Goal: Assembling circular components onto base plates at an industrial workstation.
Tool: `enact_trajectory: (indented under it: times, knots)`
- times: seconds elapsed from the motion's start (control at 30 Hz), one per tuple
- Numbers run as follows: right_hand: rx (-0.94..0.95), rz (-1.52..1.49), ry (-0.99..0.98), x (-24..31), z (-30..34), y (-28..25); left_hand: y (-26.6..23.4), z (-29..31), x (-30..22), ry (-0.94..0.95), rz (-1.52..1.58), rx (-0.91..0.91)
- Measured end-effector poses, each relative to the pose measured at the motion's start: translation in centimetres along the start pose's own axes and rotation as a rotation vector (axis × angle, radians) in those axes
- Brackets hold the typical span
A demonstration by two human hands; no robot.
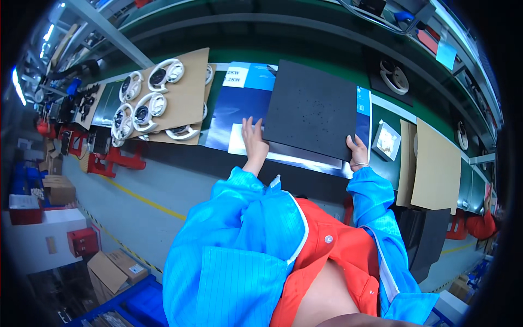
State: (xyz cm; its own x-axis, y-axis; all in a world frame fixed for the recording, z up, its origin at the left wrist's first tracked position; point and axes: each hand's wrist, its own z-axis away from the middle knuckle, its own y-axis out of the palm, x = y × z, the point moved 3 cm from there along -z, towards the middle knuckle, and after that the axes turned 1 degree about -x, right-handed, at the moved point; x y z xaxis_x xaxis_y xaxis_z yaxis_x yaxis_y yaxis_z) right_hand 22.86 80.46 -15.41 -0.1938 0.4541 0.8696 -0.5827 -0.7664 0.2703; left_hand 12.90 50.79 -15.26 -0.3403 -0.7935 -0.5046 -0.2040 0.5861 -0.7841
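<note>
A black foam sheet point(310, 106) with small specks lies over a blue printed sheet or flat box point(239, 103) on the workbench before me. My left hand point(255, 143) is open at the foam's left near corner, fingers stretched out over the blue sheet and a white patch beside it. At the right near corner, my right hand point(357, 152) pinches the foam's edge, its thumb on the upper side and some fingertips hidden. A silvery front edge of the blue piece shows below the foam, between my hands.
On the left, white curved parts with round dark centres point(150, 111) rest on cardboard point(188, 87). A small white box point(386, 140) and upright cardboard sheets point(436, 169) stand to the right. Across the green bench point(348, 60) lies another white curved part point(393, 77). Red stools point(122, 158) stand left.
</note>
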Motion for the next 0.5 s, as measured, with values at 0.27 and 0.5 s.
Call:
enact_trajectory:
  times: [0.27,0.5]
  knots:
    - [0.311,0.720,-0.885,16.4,9.6,15.1,-6.5,-2.2,6.0,-0.022,0.113,-0.025]
    - [0.869,0.079,-1.146,31.1,27.5,23.2,-8.2,-12.3,0.1,0.314,0.539,0.146]
